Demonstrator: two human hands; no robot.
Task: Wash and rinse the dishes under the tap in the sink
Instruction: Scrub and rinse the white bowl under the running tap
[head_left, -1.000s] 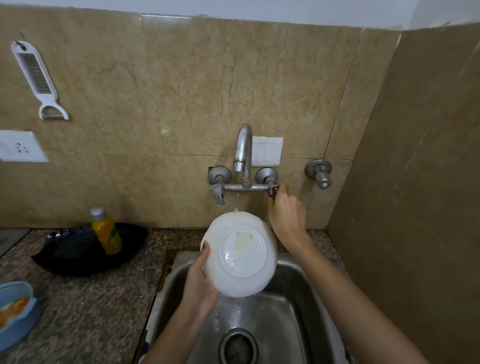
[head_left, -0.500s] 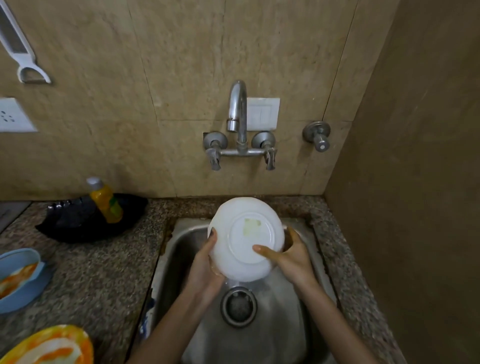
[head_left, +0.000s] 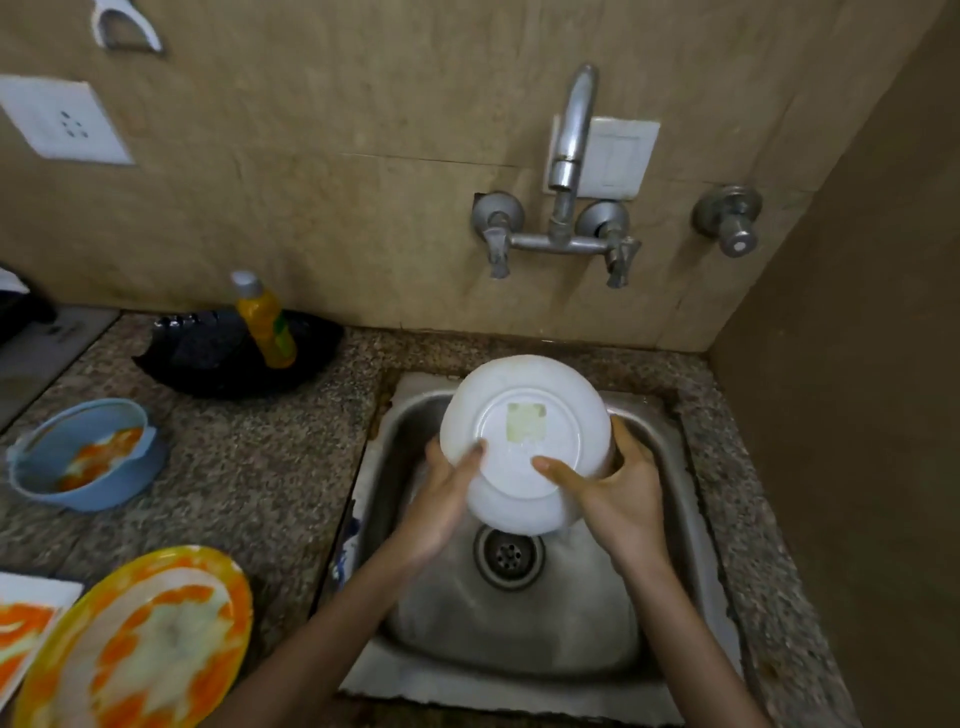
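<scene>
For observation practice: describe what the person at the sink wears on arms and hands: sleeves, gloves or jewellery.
Nothing worn shows. The left hand and right hand are bare: no gloves or rings. The left forearm and right forearm are bare to the picture's edge, with no sleeve, watch or bracelet.

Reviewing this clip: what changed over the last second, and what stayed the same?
The right hand left the tap's right handle and came down to grip the white bowl, thumb on its base. The bowl moved down from the spout, lower over the sink. Unchanged: the left hand holds the bowl, base facing up; the yellow bottle leans in the black dish.
</scene>
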